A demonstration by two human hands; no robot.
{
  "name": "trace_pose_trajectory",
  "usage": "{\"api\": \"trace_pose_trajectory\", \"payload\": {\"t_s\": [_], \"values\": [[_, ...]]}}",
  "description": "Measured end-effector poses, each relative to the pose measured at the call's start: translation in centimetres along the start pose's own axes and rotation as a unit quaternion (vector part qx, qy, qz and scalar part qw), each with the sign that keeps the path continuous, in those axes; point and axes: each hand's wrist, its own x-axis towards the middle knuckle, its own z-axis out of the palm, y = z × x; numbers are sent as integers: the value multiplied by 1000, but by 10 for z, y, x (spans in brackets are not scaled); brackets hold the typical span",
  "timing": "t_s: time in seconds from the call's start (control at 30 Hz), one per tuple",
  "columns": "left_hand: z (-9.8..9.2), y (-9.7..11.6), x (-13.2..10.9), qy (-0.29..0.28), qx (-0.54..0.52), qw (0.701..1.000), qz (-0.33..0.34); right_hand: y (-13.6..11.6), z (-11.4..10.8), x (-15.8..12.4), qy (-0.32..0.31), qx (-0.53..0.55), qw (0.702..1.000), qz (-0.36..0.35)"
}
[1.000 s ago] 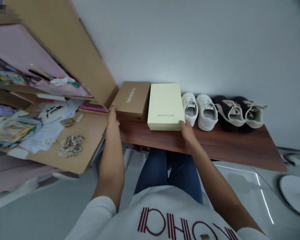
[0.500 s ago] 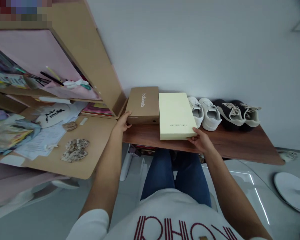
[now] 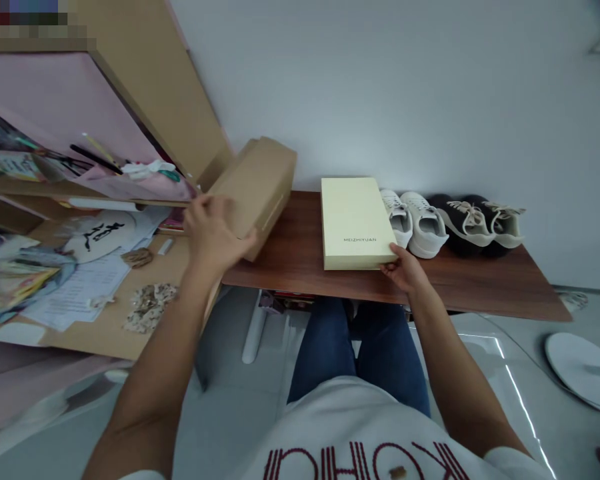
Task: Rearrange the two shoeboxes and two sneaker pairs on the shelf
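My left hand (image 3: 215, 233) grips a brown cardboard shoebox (image 3: 260, 187), its fingers spread over the near side. The box is tilted on its side at the left end of the dark wooden shelf (image 3: 300, 233). At the near right corner of a pale yellow shoebox (image 3: 356, 217) marked MEIZHIYUAN, my right hand (image 3: 403, 268) has its thumb on the lid and fingers low on the side. That box lies flat on the shelf. White sneakers (image 3: 423, 227) stand close to its right, partly behind it, and black sneakers (image 3: 475, 223) stand beyond them.
To the left is a desk (image 3: 180, 260) with papers, a round white fan (image 3: 100, 237), a patterned scrunchie (image 3: 150, 307) and a shelf unit (image 3: 145, 67). A white wall (image 3: 380, 87) rises behind the wooden shelf. A white round base (image 3: 580, 370) stands on the floor at right.
The brown shoebox has moved left and been tipped up, leaving a gap beside the yellow box. My left hand shifted left with it. My right hand stays at the yellow box's corner.
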Motion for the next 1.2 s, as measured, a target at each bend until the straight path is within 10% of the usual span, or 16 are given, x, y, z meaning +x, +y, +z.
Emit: {"api": "trace_pose_trajectory", "payload": {"t_s": [0.13, 0.3, 0.57, 0.8, 0.93, 1.03, 1.2], "values": [[51, 45, -39, -118, 129, 968, 178, 6, 0, -6, -19, 5, 1000, -4], [105, 42, -67, -190, 83, 943, 262, 13, -8, -16, -51, 64, 997, 11], [120, 97, -116, -72, -265, 950, 148, 48, 13, -43, -212, 79, 963, 146], [133, 137, -100, -123, -30, 982, 142, 24, 8, -27, -89, -107, 985, -98], [128, 144, -89, -149, 61, 976, 145, -17, -18, -1, 39, -430, 838, -335], [134, 169, -86, -152, 55, 975, 153, -50, -45, 20, 84, -595, 712, -363], [190, 275, -66, -274, -64, 946, 161, -84, -63, 55, 79, -684, 670, -278]]}}
